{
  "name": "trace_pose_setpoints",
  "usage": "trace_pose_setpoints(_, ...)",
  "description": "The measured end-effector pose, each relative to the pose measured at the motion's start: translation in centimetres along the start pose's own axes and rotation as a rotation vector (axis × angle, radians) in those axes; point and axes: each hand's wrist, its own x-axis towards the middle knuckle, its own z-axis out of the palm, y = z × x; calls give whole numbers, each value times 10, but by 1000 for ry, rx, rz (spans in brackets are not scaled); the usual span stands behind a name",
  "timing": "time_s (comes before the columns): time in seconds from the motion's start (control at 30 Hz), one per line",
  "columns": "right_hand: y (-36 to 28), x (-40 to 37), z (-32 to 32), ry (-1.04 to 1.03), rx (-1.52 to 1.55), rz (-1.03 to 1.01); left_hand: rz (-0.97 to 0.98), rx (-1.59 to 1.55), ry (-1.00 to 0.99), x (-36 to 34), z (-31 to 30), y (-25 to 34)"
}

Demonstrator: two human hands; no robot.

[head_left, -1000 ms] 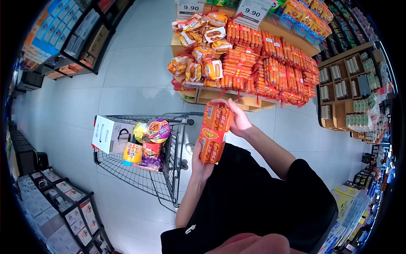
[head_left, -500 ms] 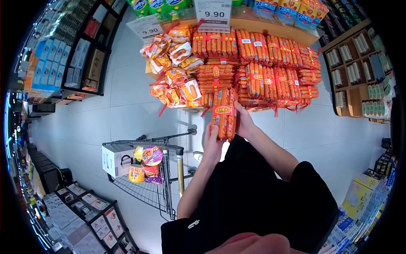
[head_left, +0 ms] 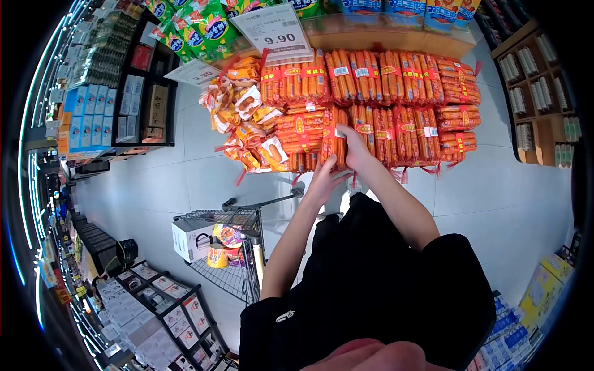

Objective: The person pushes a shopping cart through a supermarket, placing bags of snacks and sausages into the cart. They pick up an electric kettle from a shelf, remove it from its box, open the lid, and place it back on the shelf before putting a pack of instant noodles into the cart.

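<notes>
A pack of red-orange sausages [head_left: 334,137] is between my two hands, at the front edge of the sausage display. My left hand [head_left: 324,177] grips its lower end from the left. My right hand [head_left: 357,148] holds its right side, with fingers partly hidden. Stacked sausage packs [head_left: 385,77] with red bands lie behind and to the right. Loose yellow-and-white sausage packets [head_left: 252,117] are heaped at the left of the display.
A wire shopping cart [head_left: 226,281] with a white box [head_left: 190,240] and cup noodles [head_left: 218,255] stands at my left. A price sign [head_left: 278,36] rises behind the sausages. Shelves [head_left: 535,99] stand at the right, and black racks [head_left: 179,315] at the lower left.
Both hands have moved forward with the pack, which is now tilted more upright and against the display. The view has shifted, so the cart appears farther right.
</notes>
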Motion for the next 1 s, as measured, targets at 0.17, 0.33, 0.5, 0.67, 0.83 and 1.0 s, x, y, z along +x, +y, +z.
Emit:
trace_pose_setpoints(0.17,-4,-12,-4,-33,-176,-86,54,-153,-47,28,3,-6)
trace_pose_setpoints(0.33,5,-41,-25,-155,-435,-46,54,-115,-76,46,-23,-17)
trace_pose_setpoints(0.5,19,-89,-37,-120,-509,-253,101,86,33,63,-29,-49)
trace_pose_setpoints(0.67,21,-77,-68,-223,-658,-308,202,358,182,58,-13,-45)
trace_pose_setpoints(0.83,-8,-63,-31,-264,-1454,-684,126,474,89,53,-17,-35)
trace_pose_setpoints(1.0,-2,-21,-31,-146,-1984,-1209,98,520,170,54,-14,-29)
